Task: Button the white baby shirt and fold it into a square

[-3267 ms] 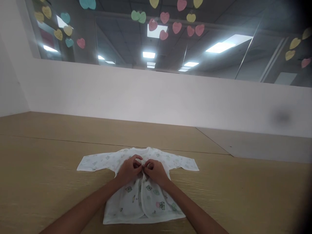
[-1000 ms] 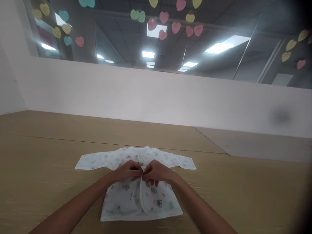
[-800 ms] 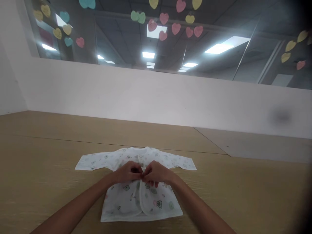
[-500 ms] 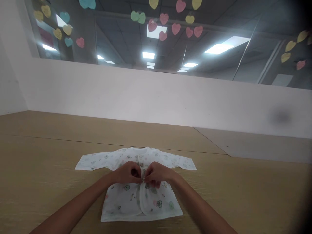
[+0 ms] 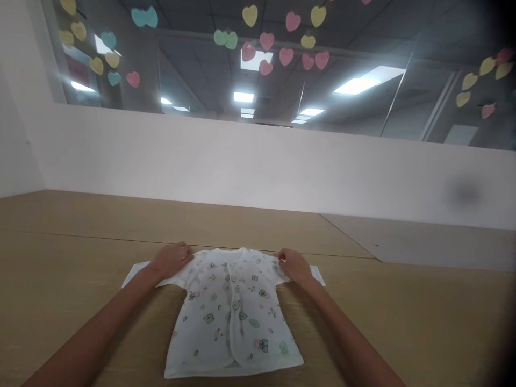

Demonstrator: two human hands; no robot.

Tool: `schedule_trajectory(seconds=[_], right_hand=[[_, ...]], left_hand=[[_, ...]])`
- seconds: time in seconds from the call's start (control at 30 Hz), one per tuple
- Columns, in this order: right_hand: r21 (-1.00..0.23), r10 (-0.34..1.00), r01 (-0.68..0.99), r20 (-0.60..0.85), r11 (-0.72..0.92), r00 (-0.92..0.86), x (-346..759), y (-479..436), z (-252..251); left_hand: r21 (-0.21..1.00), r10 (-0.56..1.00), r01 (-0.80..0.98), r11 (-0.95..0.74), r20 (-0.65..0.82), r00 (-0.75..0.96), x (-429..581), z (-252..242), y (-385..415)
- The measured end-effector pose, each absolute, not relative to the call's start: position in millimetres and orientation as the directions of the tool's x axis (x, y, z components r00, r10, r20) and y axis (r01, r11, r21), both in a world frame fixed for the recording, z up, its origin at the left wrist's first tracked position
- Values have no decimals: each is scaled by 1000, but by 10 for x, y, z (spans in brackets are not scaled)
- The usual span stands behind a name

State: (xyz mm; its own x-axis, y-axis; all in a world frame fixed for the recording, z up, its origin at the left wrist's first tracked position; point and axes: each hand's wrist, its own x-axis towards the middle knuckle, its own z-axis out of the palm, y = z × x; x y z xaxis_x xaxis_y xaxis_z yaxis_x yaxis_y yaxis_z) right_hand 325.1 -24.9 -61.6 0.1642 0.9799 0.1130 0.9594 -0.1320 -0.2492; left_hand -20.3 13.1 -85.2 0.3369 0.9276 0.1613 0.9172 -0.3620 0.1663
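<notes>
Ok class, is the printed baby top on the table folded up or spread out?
Spread out: the baby top lies flat on the table, both sleeves reaching sideways, with the left hand and right hand resting on them.

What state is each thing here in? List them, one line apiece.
baby's printed cotton shirt: lying flat, front flaps overlapped and closed, sleeves spread sideways
left hand: resting on the shirt's sleeve near the shoulder
right hand: resting on the opposite sleeve near the shoulder
wood-grain table: flat, with the shirt lying on it
paper hearts: stuck up high on a glass partition
</notes>
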Motion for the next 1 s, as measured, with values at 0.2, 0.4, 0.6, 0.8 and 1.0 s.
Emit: schedule_trajectory(seconds=[0.2, 0.4, 0.6, 0.8, 1.0], right_hand=[[-93, 988, 984, 21, -149, 152, 3689, -183, -723], [29, 989, 998, -139, -48, 51, 3885, -187, -552], [23, 994, 995, 52, -98, 97, 3986, -74, -67], [-110, 820, 976, 529, -189, 218, 4075, -114, 659], [-283, 818, 951, 514, -124, 260, 4197, -381, 294]], left_hand=[[120, 970, 963, -240, 2, 242, -641, -903, 145], [232, 941, 925, -302, -83, 328, -847, -828, 181], [152, 975, 970, -191, 143, 170, -776, -371, 319], [116, 812, 988, 105, 563, -152, -652, 218, 200], [86, 889, 996, -21, 458, -21, -505, -271, -23]])
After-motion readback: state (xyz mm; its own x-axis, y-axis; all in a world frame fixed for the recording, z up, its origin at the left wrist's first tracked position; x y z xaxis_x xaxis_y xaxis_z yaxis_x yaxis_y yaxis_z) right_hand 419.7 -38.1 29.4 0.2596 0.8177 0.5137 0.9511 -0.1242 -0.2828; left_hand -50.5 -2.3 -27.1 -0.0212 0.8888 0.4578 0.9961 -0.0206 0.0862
